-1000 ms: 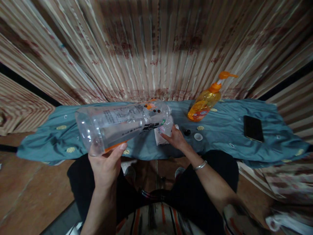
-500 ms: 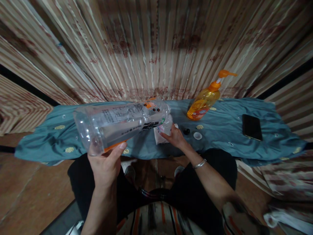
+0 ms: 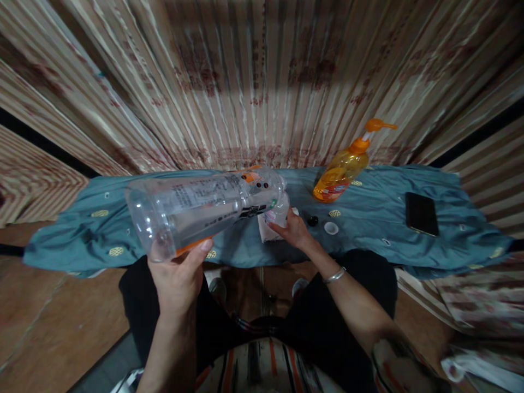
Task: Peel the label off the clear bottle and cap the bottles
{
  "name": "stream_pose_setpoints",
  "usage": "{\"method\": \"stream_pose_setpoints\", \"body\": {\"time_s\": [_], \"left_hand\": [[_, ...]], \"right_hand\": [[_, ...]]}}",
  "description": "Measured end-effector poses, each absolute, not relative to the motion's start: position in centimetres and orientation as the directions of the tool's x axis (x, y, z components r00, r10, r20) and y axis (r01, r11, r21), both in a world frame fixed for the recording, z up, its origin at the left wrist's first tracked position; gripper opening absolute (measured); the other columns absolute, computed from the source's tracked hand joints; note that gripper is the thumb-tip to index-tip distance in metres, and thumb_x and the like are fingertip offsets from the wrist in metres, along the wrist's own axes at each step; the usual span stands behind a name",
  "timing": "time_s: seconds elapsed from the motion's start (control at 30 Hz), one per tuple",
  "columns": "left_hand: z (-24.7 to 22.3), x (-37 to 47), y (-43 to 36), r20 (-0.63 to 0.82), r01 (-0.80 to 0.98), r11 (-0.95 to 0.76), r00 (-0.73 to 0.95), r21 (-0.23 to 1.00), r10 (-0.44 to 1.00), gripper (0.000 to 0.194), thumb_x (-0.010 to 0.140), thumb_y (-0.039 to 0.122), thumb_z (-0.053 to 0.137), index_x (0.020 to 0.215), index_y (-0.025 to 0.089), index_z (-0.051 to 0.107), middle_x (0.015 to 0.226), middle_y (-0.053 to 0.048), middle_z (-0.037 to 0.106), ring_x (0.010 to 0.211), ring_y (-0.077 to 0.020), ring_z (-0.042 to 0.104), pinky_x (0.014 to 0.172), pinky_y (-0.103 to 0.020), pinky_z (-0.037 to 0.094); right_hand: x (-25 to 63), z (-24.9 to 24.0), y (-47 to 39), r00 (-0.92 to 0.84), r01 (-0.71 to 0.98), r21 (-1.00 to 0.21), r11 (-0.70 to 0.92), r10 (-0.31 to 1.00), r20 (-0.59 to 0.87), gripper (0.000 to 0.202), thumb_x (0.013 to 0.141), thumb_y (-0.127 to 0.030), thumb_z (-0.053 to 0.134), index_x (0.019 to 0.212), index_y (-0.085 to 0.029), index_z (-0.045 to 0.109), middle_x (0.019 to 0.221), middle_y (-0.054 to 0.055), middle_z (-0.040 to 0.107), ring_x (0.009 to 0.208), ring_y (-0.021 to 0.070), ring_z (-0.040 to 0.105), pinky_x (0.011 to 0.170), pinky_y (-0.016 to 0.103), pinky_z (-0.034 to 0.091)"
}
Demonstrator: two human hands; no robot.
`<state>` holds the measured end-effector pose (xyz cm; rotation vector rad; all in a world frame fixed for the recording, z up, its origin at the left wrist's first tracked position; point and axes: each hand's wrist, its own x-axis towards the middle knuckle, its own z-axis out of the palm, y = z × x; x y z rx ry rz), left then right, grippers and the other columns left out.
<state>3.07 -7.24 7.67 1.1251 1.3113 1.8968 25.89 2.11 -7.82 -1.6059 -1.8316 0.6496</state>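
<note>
My left hand (image 3: 178,278) grips a large clear plastic bottle (image 3: 200,204) near its base. The bottle lies tilted sideways, its neck toward the right and a printed label with orange and black marks on its side. At its mouth stands a smaller clear bottle (image 3: 280,209), and my right hand (image 3: 293,229) is closed around it. The two mouths meet or nearly meet; the exact contact is hard to make out. Beneath the small bottle is a white folded tissue or packet (image 3: 268,232), partly hidden by my fingers.
Right of my hand lie a small black cap (image 3: 312,220) and a white round cap (image 3: 331,227). A yellow pump bottle (image 3: 339,172) with an orange top stands behind them. A black phone (image 3: 421,213) rests farther right on the teal cloth (image 3: 380,229). Striped curtains (image 3: 262,82) hang behind.
Both hands and both bottles keep nearly the same position. Only a very slight shift of the view shows.
</note>
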Motion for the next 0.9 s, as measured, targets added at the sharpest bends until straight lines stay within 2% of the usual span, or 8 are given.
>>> {"method": "stream_pose_setpoints", "body": {"time_s": [0.33, 0.5, 0.63, 0.9], "left_hand": [[7.71, 2.85, -7.3, 0.325, 0.022, -0.358, -0.48, 0.933, 0.815, 0.059, 0.056, 0.046, 0.097, 0.107, 0.027, 0.075, 0.078, 0.001, 0.075, 0.075, -0.0243, 0.077, 0.092, -0.051, 0.066], [7.65, 2.76, -7.34, 0.324, 0.026, -0.354, -0.475, 0.935, 0.818, 0.065, 0.058, 0.042, 0.097, 0.116, 0.027, 0.074, 0.075, 0.001, 0.074, 0.077, -0.0258, 0.077, 0.096, -0.057, 0.064], [7.59, 2.72, -7.3, 0.328, 0.053, -0.347, -0.481, 0.936, 0.813, 0.072, 0.057, 0.044, 0.096, 0.124, 0.029, 0.072, 0.081, 0.0, 0.075, 0.083, -0.0283, 0.078, 0.097, -0.059, 0.063], [7.6, 2.6, -7.3, 0.325, 0.045, -0.345, -0.47, 0.937, 0.821, 0.066, 0.058, 0.045, 0.096, 0.118, 0.028, 0.074, 0.094, -0.004, 0.078, 0.096, -0.0307, 0.078, 0.096, -0.056, 0.065]], "right_hand": [[25.91, -7.92, 2.13, -0.079, 0.681, -0.717, 0.15, 0.988, 0.132, 0.053, 0.084, -0.04, 0.077, 0.128, -0.018, 0.058, 0.114, 0.013, 0.078, 0.105, 0.0341, 0.076, 0.088, 0.042, 0.059], [25.86, -7.84, 2.13, -0.085, 0.68, -0.718, 0.15, 0.988, 0.126, 0.054, 0.084, -0.039, 0.078, 0.128, -0.017, 0.057, 0.116, 0.015, 0.077, 0.107, 0.0348, 0.076, 0.09, 0.043, 0.059], [25.88, -7.98, 2.16, -0.082, 0.679, -0.717, 0.158, 0.987, 0.139, 0.052, 0.084, -0.04, 0.079, 0.127, -0.019, 0.058, 0.115, 0.013, 0.077, 0.107, 0.0332, 0.076, 0.089, 0.041, 0.059], [25.94, -8.12, 2.16, -0.086, 0.679, -0.716, 0.165, 0.986, 0.146, 0.05, 0.084, -0.039, 0.078, 0.125, -0.019, 0.059, 0.112, 0.012, 0.078, 0.104, 0.0328, 0.077, 0.086, 0.04, 0.058]]}}
